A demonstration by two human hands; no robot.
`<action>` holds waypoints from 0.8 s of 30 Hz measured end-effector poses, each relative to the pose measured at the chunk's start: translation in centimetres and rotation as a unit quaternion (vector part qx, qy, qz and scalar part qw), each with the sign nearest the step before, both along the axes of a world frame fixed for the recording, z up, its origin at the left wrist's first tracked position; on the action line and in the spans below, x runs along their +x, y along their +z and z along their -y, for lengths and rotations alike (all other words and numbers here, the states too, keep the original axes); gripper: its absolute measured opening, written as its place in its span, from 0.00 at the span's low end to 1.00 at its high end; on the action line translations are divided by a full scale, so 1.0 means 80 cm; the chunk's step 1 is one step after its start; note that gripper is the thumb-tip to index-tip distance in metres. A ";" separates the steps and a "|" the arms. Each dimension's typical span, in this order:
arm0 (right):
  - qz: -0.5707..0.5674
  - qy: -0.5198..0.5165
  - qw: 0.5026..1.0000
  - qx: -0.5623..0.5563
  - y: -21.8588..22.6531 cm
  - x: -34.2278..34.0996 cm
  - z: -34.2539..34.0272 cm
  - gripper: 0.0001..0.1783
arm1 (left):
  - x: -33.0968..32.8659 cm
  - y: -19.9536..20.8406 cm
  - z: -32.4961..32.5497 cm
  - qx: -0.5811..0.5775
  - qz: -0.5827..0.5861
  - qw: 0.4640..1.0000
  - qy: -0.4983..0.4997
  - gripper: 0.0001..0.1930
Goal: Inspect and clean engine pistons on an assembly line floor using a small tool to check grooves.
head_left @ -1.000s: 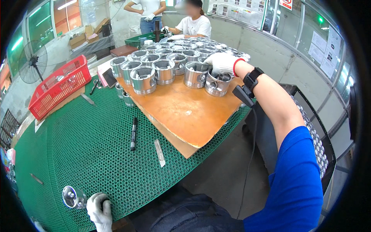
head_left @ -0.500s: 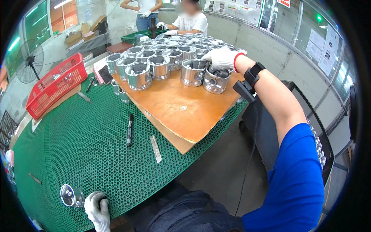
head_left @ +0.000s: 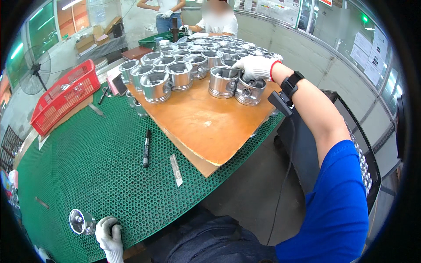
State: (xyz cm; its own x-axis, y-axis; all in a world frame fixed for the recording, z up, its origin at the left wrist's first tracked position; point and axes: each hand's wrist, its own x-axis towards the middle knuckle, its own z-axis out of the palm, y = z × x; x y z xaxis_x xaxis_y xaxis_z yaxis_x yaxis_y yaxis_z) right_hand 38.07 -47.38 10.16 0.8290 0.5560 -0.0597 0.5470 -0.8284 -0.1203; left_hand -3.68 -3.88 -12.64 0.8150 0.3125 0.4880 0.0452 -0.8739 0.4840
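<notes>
My right hand (head_left: 256, 69), in a white glove with a red cuff, reaches over the right front corner of a group of metal pistons. Its fingers dip into the open end of a silver piston (head_left: 249, 93) and grip its rim; the fingertips are partly hidden inside. Another piston (head_left: 222, 87) stands right beside that one. At the lower left, my gloved left hand (head_left: 108, 234) rests on the green mat (head_left: 109, 175) with fingers curled; whatever they hold, if anything, is hidden. Next to it a single piston (head_left: 82, 222) lies on its side, open end facing left.
Rows of upright pistons (head_left: 155, 86) cover the far part of a brown board (head_left: 206, 127). A black marker (head_left: 146, 149) and a clear strip (head_left: 176, 170) lie on the mat. A red basket (head_left: 66, 96) is at the left. Two people (head_left: 218, 19) are beyond the table.
The view has shifted slightly. My right hand stays at the same piston, and my left hand remains beside the lying piston.
</notes>
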 end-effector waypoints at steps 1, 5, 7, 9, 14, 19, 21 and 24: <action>0.051 0.043 0.998 0.000 -0.012 0.013 0.005 0.21 | -0.005 0.001 -0.002 -0.022 -0.004 1.000 0.000 0.09; 0.119 0.041 0.986 -0.109 -0.002 -0.040 -0.027 0.16 | -0.012 0.012 -0.009 0.006 0.017 1.000 0.019 0.07; 0.125 0.083 0.988 -0.042 0.000 -0.070 -0.035 0.17 | -0.010 0.025 -0.013 -0.002 0.023 1.000 0.001 0.10; 0.110 0.077 0.991 0.015 0.002 -0.085 -0.017 0.19 | -0.001 0.037 -0.016 0.013 -0.016 1.000 -0.020 0.14; 0.142 0.226 0.964 -0.003 0.036 -0.180 -0.132 0.19 | -0.021 0.039 -0.043 -0.013 -0.057 0.998 0.028 0.18; 0.241 0.472 0.848 0.034 0.017 -0.262 -0.265 0.17 | -0.045 0.025 -0.091 -0.013 -0.013 0.990 0.139 0.20; 0.247 0.489 0.834 0.065 -0.018 -0.300 -0.312 0.15 | -0.066 0.027 -0.079 -0.002 0.062 0.988 0.140 0.19; 0.203 0.504 0.836 0.068 -0.085 -0.309 -0.376 0.14 | -0.100 0.014 -0.053 -0.039 0.083 0.992 0.090 0.20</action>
